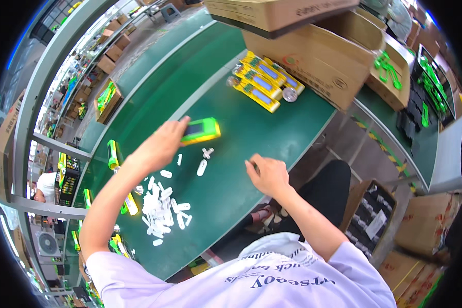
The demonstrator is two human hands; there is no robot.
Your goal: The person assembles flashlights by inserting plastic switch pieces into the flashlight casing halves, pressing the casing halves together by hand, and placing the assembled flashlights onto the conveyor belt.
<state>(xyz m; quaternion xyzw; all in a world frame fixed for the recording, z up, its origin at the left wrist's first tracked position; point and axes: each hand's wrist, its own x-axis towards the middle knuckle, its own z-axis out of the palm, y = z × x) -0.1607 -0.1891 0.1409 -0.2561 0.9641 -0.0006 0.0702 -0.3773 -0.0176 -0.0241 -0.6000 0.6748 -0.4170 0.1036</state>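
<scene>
My left hand [161, 143] holds a green and yellow device [201, 131] with a dark panel, raised above the green table [241, 128]. My right hand [267, 173] rests on the table near its edge, fingers curled; whether it holds anything is hidden. Between the hands lie a small white oblong part [202, 167] and a small metal piece [207, 152]. A pile of white plastic parts [161, 205] sits under my left forearm.
A row of yellow packaged devices [262, 82] lies at the far end beside large cardboard boxes [318, 56]. Green and yellow devices [112, 154] lie at the left. A box of dark parts [369, 215] stands on the floor at right. Another person [46, 187] is at far left.
</scene>
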